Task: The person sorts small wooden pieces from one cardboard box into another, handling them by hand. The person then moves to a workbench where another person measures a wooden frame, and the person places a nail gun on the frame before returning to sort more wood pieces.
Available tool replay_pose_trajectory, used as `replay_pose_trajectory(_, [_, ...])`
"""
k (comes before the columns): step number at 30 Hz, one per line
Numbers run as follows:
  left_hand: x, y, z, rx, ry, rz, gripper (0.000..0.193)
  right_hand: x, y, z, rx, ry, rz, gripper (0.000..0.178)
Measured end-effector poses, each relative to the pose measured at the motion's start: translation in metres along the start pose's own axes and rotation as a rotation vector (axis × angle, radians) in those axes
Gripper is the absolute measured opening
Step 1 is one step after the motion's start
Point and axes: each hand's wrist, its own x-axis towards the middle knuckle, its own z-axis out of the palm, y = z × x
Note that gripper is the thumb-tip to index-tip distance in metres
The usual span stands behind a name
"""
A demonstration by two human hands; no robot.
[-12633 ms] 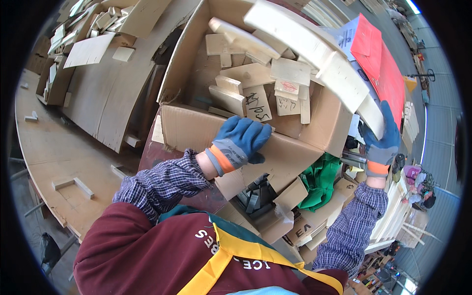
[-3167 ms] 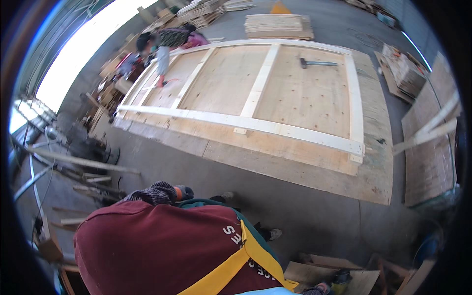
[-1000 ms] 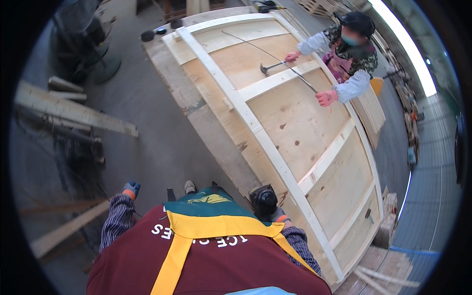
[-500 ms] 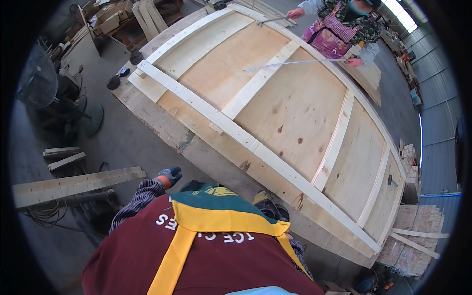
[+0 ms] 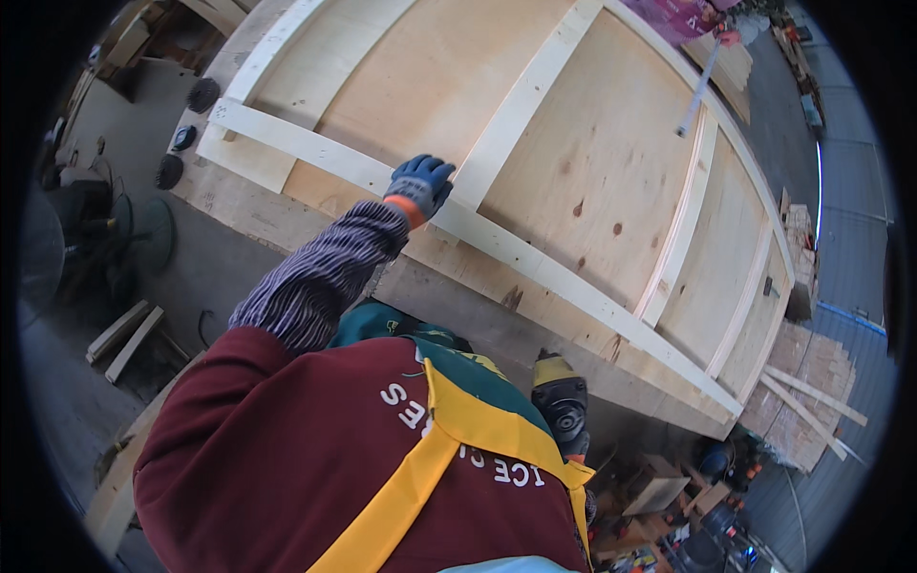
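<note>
My left hand point(image 5: 421, 185), in a blue and grey glove with an orange cuff, rests on the near rail point(image 5: 325, 153) of a large wooden frame. Its fingers stretch toward the joint where a crosspiece point(image 5: 523, 100) meets that rail. Low at my right side, my right hand point(image 5: 574, 444) is closed on a yellow and black nail gun point(image 5: 560, 401). The apron hides part of that hand. Under the frame's pale battens lie plywood panels point(image 5: 564, 181).
Dark nail coils point(image 5: 202, 94) and a tape measure point(image 5: 182, 138) sit on the bench's left end. Across the frame a co-worker's hand point(image 5: 729, 38) holds a metal rule point(image 5: 700, 91). Timber offcuts point(image 5: 129, 339) and a fan point(image 5: 143, 234) stand left; stacked boards point(image 5: 802, 382) lie right.
My left hand has come up from beside my body onto the near rail. The nail gun shows more at my right. The co-worker's rule has swung to the right, and the view has shifted.
</note>
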Motion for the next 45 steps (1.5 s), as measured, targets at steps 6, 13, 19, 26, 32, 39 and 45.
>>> replay_pose_trajectory(6, [0.024, -0.014, 0.043, 0.127, -0.079, -0.089, 0.031, 0.010, -0.072, -0.079, -0.182, 0.250, -0.102, 0.044])
replay_pose_trajectory(13, [0.023, -0.017, 0.053, 0.173, -0.170, -0.155, 0.032, 0.122, -0.128, -0.152, 0.120, 0.202, 0.007, 0.054])
replay_pose_trajectory(19, [0.027, -0.013, 0.048, 0.171, -0.323, -0.240, 0.034, 0.246, -0.142, -0.150, -0.024, 0.316, -0.035, 0.061])
replay_pose_trajectory(26, [0.030, -0.009, 0.042, 0.160, -0.314, -0.235, 0.035, 0.334, -0.170, -0.127, -0.263, 0.163, 0.284, 0.081])
replay_pose_trajectory(32, [0.033, -0.008, 0.040, 0.166, -0.312, -0.226, 0.033, 0.345, -0.168, -0.084, -0.249, 0.084, 0.257, 0.105])
replay_pose_trajectory(39, [0.031, -0.013, 0.047, 0.186, -0.279, -0.214, 0.030, 0.345, -0.152, -0.069, -0.234, 0.101, 0.201, 0.109])
replay_pose_trajectory(45, [0.030, -0.014, 0.049, 0.206, -0.296, -0.205, 0.031, 0.363, -0.154, -0.081, -0.158, 0.117, 0.217, 0.106])
